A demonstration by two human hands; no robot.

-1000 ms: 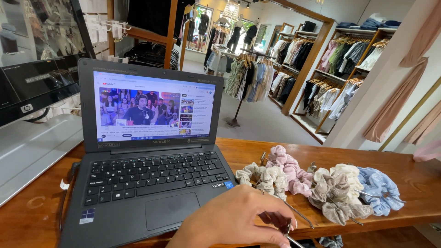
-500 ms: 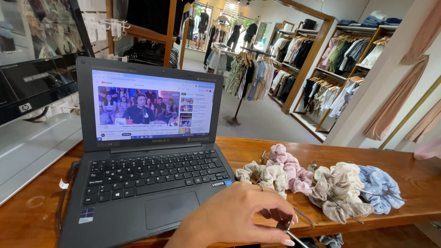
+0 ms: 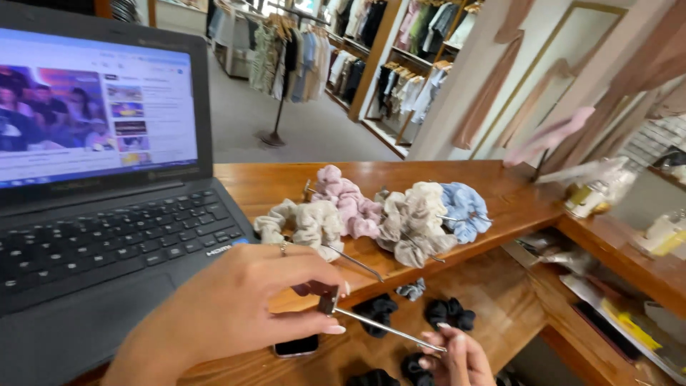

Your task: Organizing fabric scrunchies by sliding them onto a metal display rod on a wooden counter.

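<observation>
The left hand (image 3: 236,314) pinches the square base of a thin metal display hook (image 3: 379,325) between thumb and fingers. The right hand (image 3: 454,357) (only partly in view at the bottom edge) closes its fingertips on the far end of the same rod, which hangs in the air just before the wooden surface (image 3: 514,193). On this surface lie soft, gathered fabric scrunchies (image 3: 379,214) in beige, pink and light blue. Black scrunchies (image 3: 446,313) rest on a lower wooden shelf. A dark laptop (image 3: 107,236) stands open at the left.
</observation>
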